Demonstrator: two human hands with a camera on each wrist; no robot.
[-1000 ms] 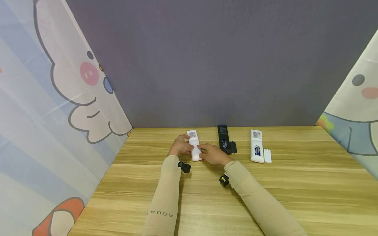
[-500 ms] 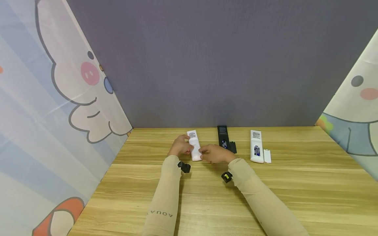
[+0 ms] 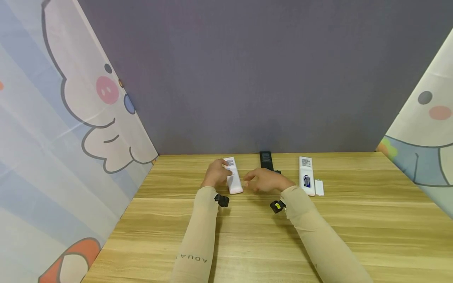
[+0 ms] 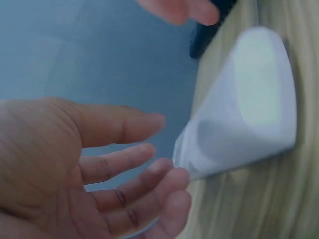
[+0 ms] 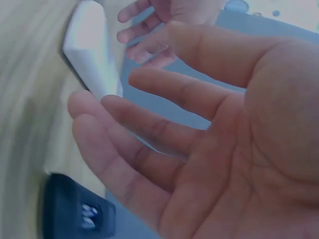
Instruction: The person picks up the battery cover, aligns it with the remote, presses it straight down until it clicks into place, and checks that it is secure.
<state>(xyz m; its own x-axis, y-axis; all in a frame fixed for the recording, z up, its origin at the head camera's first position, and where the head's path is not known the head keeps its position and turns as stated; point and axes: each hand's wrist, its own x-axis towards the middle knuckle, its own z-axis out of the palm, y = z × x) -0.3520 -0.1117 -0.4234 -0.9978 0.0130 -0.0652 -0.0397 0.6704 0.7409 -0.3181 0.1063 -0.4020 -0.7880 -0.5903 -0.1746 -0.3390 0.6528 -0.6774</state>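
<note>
A white remote control lies back side up on the wooden table, its battery cover in place. My left hand is at its left side, fingers loosely bent. In the left wrist view the thumb stands off the white remote while the other fingertips overlap its far end. To the right of it is my right hand, palm and relaxed fingers holding nothing. Part of a black remote control is hidden behind that hand; two batteries show in its open compartment in the right wrist view.
Farther right lies another white remote, back up, with batteries in its uncovered compartment. Its loose white cover is beside it. A grey panel closes off the table's far edge, and printed curtains hang at the sides.
My right hand has drawn off the white remote to the right, now overlapping the black remote and its cover. The left hand has eased its hold and lifted slightly.
</note>
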